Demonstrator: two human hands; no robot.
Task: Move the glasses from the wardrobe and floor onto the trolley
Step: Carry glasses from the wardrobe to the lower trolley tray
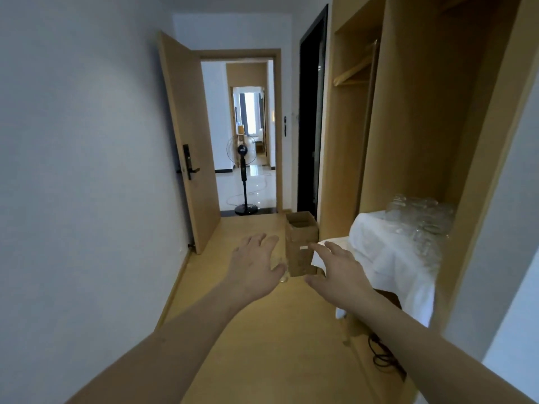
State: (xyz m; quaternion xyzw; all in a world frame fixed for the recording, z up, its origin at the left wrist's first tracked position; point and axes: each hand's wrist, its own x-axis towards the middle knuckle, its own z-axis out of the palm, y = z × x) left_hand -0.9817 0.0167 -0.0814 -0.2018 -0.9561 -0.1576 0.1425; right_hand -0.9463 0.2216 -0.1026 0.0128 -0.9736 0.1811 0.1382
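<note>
Both my arms reach forward over the wooden floor. My left hand point(256, 263) is spread with straight fingers, and a clear glass point(282, 274) shows just past its thumb, mostly hidden by the hand. My right hand point(335, 272) is also spread and holds nothing, in front of a cardboard box point(302, 240). To the right, several clear glasses point(420, 220) stand on a white-cloth-covered trolley point(390, 263) at the mouth of the wooden wardrobe point(408, 126). Whether my left hand touches the glass I cannot tell.
The open-topped cardboard box stands on the floor against the wardrobe's side. A black cable point(382, 354) lies coiled on the floor under the cloth. An open door point(186, 141) is on the left; a standing fan point(243, 170) is beyond the doorway. Wooden hangers point(353, 71) hang in the wardrobe.
</note>
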